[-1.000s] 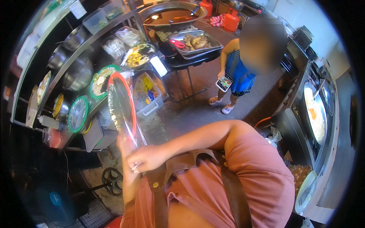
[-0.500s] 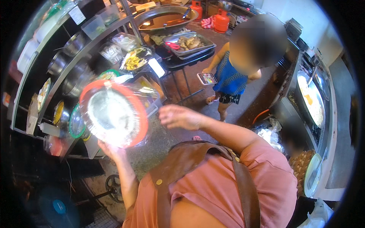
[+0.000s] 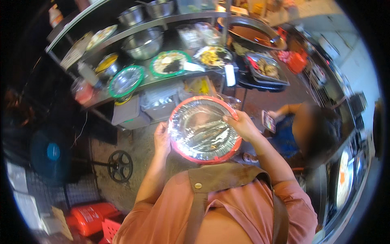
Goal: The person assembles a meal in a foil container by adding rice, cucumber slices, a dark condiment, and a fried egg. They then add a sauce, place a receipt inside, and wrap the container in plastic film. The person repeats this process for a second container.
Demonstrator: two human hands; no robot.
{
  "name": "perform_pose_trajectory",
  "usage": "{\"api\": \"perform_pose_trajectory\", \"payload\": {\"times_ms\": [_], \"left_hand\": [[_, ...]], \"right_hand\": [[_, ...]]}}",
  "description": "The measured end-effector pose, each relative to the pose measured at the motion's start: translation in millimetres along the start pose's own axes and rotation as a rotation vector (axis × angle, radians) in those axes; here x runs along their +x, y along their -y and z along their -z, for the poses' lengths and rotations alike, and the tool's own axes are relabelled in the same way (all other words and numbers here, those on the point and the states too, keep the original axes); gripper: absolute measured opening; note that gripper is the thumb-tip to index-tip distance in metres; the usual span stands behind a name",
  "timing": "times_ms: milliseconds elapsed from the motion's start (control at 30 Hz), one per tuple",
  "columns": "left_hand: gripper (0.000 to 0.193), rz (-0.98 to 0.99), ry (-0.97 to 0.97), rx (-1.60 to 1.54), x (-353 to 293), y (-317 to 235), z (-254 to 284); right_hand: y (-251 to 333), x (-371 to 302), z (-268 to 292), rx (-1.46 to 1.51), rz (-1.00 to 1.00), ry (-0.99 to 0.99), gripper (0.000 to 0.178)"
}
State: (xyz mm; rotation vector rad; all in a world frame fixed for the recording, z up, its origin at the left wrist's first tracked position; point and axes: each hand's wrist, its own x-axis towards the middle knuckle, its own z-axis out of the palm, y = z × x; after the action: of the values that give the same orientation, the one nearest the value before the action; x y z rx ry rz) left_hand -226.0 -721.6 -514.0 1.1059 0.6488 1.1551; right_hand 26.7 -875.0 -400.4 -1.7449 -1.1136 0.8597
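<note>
In front of my chest I hold a round red-rimmed plate (image 3: 175, 140) with a shiny silver middle, covered in clear plastic wrap. My left hand (image 3: 163, 138) grips its left edge. At the right edge, my right hand (image 3: 242, 125) has its thumb over the wrap and the rim; the fingers beneath are hidden. Glare and creases in the wrap hide what lies inside. Beyond the plate, a green-rimmed wrapped plate (image 3: 126, 81) and a green-rimmed plate of food (image 3: 170, 64) sit on a metal shelf (image 3: 101, 94).
Steel bowls (image 3: 142, 42) stand on the shelf, with grey bins (image 3: 131, 114) below. A large pan of brown liquid (image 3: 254, 34) and a tray of meat (image 3: 266, 69) are at the back. A person (image 3: 284, 136) holding a phone (image 3: 268, 121) stands close on my right. A fan (image 3: 53, 152) stands left.
The plate has moved from my left to in front of my chest. My right hand, empty before, has taken hold of its right edge. The view has turned left.
</note>
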Motion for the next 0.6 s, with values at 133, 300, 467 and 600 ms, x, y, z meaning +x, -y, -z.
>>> {"api": "perform_pose_trajectory", "payload": {"times_ms": [133,300,467,600], "left_hand": [[0.022,0.111,-0.280,-0.126,-27.7,-14.8,63.9],[0.024,0.088,-0.693,0.388,-68.6,46.4,237.5],[0.037,0.133,-0.309,0.629,-65.8,-33.0,148.3],[0.036,-0.358,-0.224,1.042,-39.9,-99.4,67.2]], "right_hand": [[2.8,10.6,-7.6,-0.336,0.065,0.044,0.027],[-24.9,54.2,-40.9,-0.898,0.717,-0.234,0.026],[-31.2,111.3,-70.1,-0.244,0.378,-0.033,0.022],[17.9,96.1,-76.0,-0.658,0.295,-0.061,0.024]]}}
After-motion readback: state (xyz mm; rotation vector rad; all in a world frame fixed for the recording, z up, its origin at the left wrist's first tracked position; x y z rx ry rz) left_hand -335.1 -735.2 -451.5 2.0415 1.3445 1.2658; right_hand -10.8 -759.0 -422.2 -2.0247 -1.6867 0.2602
